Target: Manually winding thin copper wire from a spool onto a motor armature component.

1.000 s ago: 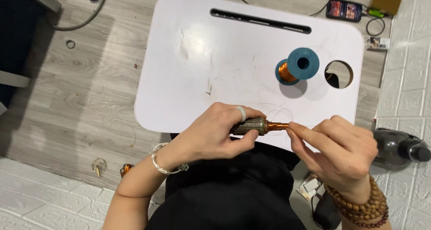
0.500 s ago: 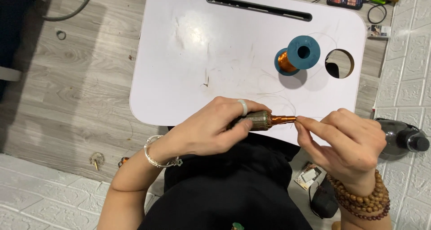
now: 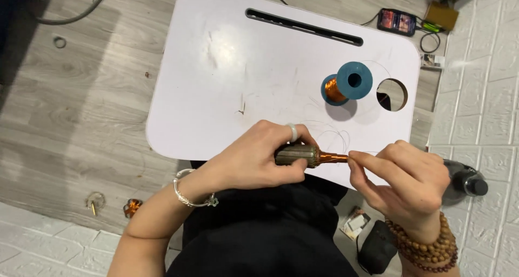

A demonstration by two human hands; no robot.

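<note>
My left hand (image 3: 254, 161) grips a small motor armature (image 3: 300, 155), a dark metal cylinder with copper windings and an orange shaft end pointing right. My right hand (image 3: 403, 177) pinches at the tip of that shaft, thumb and forefinger closed on a thin copper wire that is barely visible. Both hands hover over the near edge of a white lap table (image 3: 227, 77). A blue spool (image 3: 346, 85) of copper wire lies on its side on the table, beyond my right hand. Thin wire loops trail across the table between spool and armature.
The table has a long slot at the far edge and a round hole (image 3: 392, 95) at the right. A phone (image 3: 397, 21) and cables lie on the floor beyond. A dark power tool (image 3: 465, 182) rests at right, small copper parts (image 3: 131, 207) on the floor at left.
The view has shifted slightly; my hands hold the same grip on the armature, with the right fingers moved a little along the shaft tip.
</note>
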